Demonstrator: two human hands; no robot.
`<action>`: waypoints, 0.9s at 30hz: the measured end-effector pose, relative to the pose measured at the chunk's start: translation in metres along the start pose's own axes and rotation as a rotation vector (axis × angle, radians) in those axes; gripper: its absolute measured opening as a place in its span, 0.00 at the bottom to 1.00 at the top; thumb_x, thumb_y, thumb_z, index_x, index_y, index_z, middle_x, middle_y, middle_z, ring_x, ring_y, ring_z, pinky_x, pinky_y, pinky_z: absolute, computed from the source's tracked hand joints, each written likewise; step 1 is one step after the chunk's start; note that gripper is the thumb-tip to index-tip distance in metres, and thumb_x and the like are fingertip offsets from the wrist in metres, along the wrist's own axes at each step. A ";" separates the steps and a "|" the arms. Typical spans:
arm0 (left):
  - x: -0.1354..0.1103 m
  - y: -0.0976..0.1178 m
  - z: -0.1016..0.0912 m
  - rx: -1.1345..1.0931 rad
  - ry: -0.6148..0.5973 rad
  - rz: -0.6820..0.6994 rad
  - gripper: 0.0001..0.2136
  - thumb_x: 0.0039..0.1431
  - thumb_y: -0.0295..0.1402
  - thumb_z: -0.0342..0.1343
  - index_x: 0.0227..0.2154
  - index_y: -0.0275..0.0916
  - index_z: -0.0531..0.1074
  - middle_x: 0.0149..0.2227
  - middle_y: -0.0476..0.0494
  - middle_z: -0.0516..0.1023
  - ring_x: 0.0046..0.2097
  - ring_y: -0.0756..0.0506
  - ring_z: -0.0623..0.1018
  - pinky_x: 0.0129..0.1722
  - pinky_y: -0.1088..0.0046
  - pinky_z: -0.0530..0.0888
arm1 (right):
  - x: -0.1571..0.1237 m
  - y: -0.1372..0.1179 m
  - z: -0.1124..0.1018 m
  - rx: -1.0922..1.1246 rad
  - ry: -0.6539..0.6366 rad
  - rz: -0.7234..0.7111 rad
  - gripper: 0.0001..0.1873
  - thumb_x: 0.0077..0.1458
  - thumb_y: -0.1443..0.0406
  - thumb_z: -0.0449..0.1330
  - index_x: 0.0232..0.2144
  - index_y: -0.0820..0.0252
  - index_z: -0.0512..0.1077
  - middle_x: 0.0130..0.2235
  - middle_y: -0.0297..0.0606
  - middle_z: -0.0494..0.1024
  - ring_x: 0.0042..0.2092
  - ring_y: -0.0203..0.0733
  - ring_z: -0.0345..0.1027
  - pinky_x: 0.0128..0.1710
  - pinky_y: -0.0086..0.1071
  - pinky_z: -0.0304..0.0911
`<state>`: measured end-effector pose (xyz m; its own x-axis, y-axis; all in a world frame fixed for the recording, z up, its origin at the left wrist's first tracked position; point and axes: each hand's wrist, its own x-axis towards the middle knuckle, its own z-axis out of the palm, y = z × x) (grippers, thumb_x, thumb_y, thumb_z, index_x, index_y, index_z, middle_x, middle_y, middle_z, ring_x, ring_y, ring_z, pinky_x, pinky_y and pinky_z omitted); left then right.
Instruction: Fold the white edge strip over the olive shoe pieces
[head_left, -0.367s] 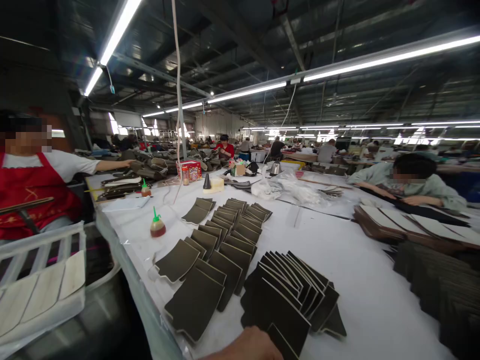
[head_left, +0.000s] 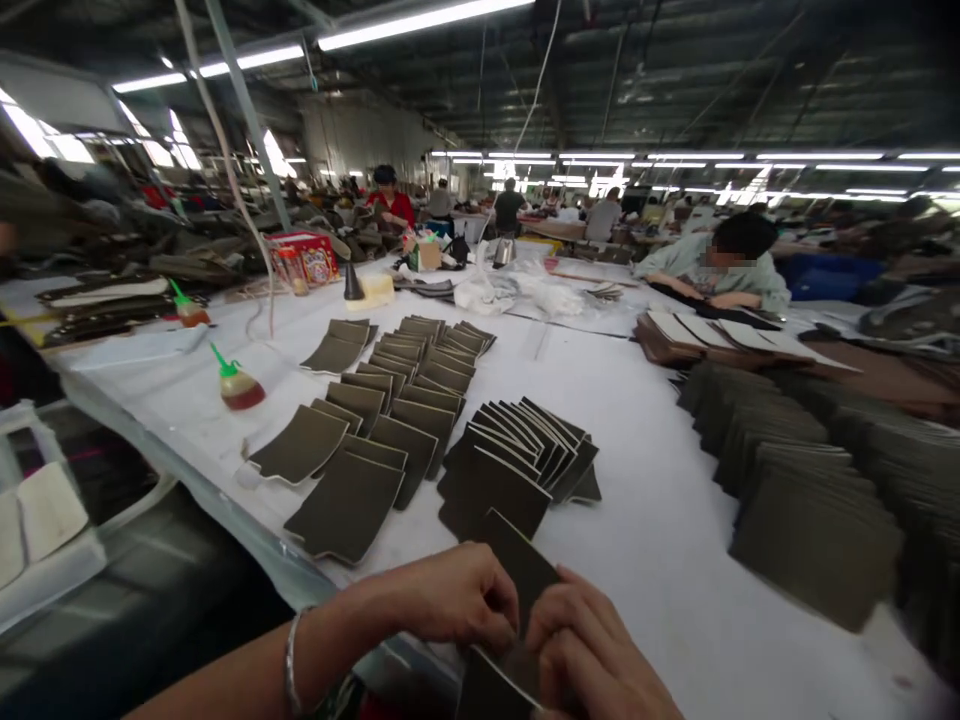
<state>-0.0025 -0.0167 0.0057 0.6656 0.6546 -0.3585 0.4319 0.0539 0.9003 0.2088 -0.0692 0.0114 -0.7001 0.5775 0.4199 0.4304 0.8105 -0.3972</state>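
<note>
At the near edge of the table, my left hand (head_left: 461,597) is closed, fingers curled, on a dark olive panel (head_left: 517,550) with a pale edge. Close beside it, my right hand (head_left: 589,640) pinches the same panel from the other side; its fingertips are partly hidden. Another dark panel (head_left: 487,695) shows below my hands at the bottom of the view. Just beyond them lies a fanned stack of dark panels (head_left: 499,490). To its left, overlapping rows of similar panels (head_left: 352,505) lie on the white tabletop (head_left: 622,560).
Bottles with green nozzles (head_left: 241,388) stand at the left. Long stacks of dark panels (head_left: 817,530) line the right side. Behind them a co-worker (head_left: 720,265) bends over the table. Plastic bags (head_left: 517,290) and a red box (head_left: 311,257) are farther back. A white crate (head_left: 56,530) is at lower left.
The view has swung right and downward. My right hand has come into view, and both hands are now together on a panel. The co-worker in the red apron has left the frame.
</note>
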 end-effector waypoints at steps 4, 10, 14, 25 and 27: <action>0.005 -0.030 0.023 -0.047 -0.057 0.019 0.05 0.45 0.29 0.54 0.24 0.35 0.74 0.19 0.56 0.63 0.24 0.53 0.61 0.22 0.79 0.57 | -0.019 0.000 0.025 0.056 0.024 0.058 0.11 0.57 0.70 0.56 0.30 0.52 0.56 0.34 0.32 0.75 0.38 0.39 0.74 0.54 0.45 0.67; 0.001 -0.035 0.028 -0.075 -0.066 0.051 0.07 0.51 0.32 0.55 0.27 0.34 0.75 0.22 0.55 0.64 0.27 0.53 0.62 0.26 0.80 0.59 | -0.033 0.001 0.043 0.021 0.043 0.055 0.12 0.55 0.72 0.55 0.31 0.52 0.55 0.33 0.32 0.75 0.36 0.39 0.74 0.54 0.48 0.67; -0.003 -0.031 0.029 -0.051 -0.063 0.058 0.07 0.53 0.32 0.54 0.24 0.35 0.72 0.20 0.56 0.57 0.26 0.53 0.58 0.23 0.79 0.55 | -0.038 0.001 0.044 0.015 0.017 0.101 0.11 0.56 0.72 0.55 0.32 0.53 0.56 0.38 0.35 0.75 0.41 0.41 0.74 0.54 0.46 0.67; -0.037 -0.019 0.023 0.135 0.033 0.025 0.10 0.52 0.39 0.62 0.34 0.39 0.78 0.28 0.52 0.73 0.31 0.50 0.71 0.29 0.79 0.63 | -0.048 -0.003 0.049 0.164 0.002 0.349 0.07 0.65 0.65 0.50 0.32 0.52 0.59 0.39 0.34 0.74 0.36 0.37 0.71 0.35 0.29 0.70; -0.039 -0.021 0.029 0.172 0.066 0.014 0.06 0.51 0.33 0.63 0.33 0.40 0.78 0.27 0.53 0.74 0.30 0.50 0.72 0.29 0.79 0.63 | -0.048 -0.002 0.050 0.166 -0.006 0.355 0.06 0.64 0.66 0.50 0.33 0.52 0.59 0.39 0.34 0.75 0.36 0.38 0.71 0.36 0.30 0.70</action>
<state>-0.0199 -0.0650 -0.0068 0.6331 0.7028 -0.3244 0.5247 -0.0815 0.8474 0.2130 -0.1037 -0.0487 -0.5276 0.8184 0.2276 0.5490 0.5330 -0.6438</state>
